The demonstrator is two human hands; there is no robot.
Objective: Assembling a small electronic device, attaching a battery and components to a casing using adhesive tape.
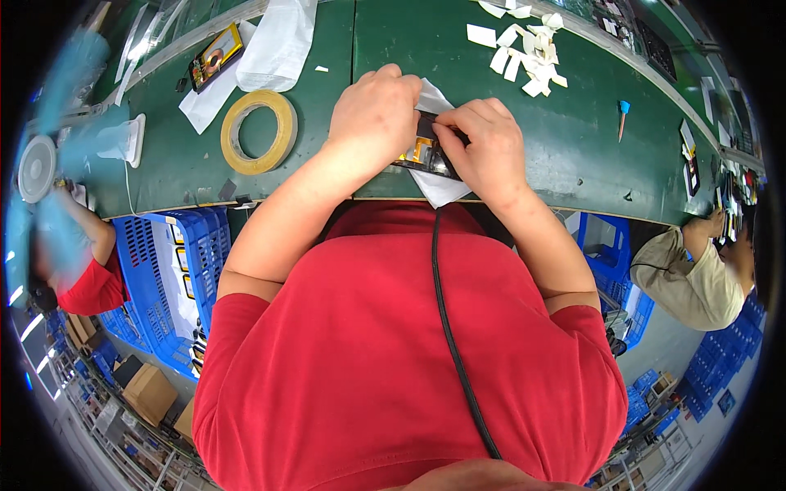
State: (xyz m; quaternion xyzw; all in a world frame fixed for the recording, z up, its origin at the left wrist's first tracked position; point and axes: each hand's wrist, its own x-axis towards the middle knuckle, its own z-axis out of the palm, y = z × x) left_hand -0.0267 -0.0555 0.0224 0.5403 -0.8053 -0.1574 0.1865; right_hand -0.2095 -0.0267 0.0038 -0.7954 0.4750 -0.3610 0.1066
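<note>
A black phone body [426, 152], apparently opened, with yellow and orange parts showing inside, lies at the near edge of the green bench, partly hidden by my hands. My left hand [377, 113] is closed around its left end, fingers curled. Over its right part, my right hand [489, 146] has thumb and forefinger pinched together against the dark surface; anything small between them is hidden. Beneath the phone, a white sheet [440, 188] sticks out at the near and far sides.
A tape roll [285, 135] lies left of my arm, with another opened phone [216, 56] and a white bag [278, 45] behind. White scraps [536, 53] lie far right, near a blue-tipped tool [623, 119]. Blue crates [155, 278] flank me; people [696, 274] sit on both sides.
</note>
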